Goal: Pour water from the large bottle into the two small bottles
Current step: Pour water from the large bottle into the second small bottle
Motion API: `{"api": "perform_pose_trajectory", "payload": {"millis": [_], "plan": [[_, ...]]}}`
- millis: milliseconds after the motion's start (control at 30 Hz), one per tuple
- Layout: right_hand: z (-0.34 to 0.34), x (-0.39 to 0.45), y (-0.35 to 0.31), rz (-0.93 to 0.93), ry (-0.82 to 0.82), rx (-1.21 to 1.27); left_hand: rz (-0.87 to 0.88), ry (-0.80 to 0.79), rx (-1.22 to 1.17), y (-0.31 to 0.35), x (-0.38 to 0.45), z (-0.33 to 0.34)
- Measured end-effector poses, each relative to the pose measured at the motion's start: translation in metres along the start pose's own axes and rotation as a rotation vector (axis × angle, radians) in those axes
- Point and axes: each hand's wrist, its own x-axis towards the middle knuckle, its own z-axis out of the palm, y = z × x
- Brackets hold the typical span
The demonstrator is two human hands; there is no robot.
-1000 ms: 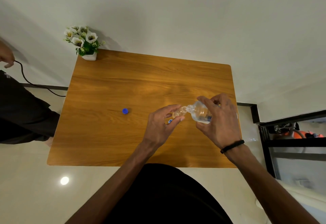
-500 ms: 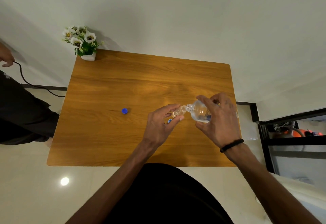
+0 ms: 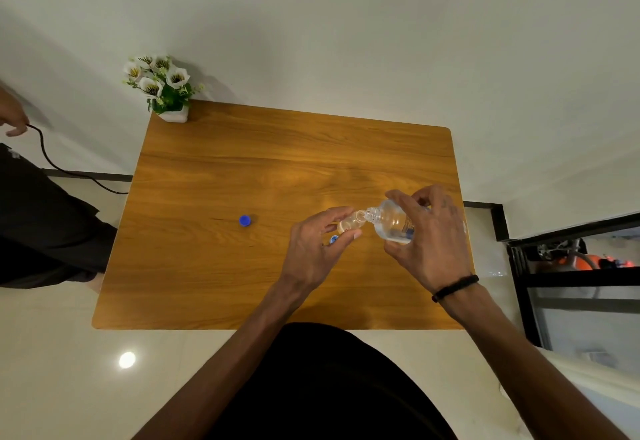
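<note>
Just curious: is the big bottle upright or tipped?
Tipped: the big bottle lies sideways in the right hand, mouth against the small bottle.

No legible text, brand, number or sign can be read. A label is seen on the large bottle (image 3: 393,223) (blue marks only, too blurred and small to be deciphered).

One wide-angle camera, worn on the person's head. It looks steeply down at the wooden table (image 3: 242,162), close above both forearms.

Blue cap (image 3: 245,220) — woodgrain table (image 3: 242,162).
</note>
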Motion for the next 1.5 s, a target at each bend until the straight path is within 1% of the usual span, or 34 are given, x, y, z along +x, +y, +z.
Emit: {"api": "perform_pose_trajectory", "payload": {"millis": [967,1500], "plan": [[0.0012,0.0018,0.0010,-0.019,0.020,-0.012,0.003,0.006,0.013,0.0028,-0.0005,-0.0014],[-0.0009,0.0008,-0.0011,-0.003,0.002,-0.023,0.000,0.010,0.003,0.0012,-0.0009,0.0001]]}}
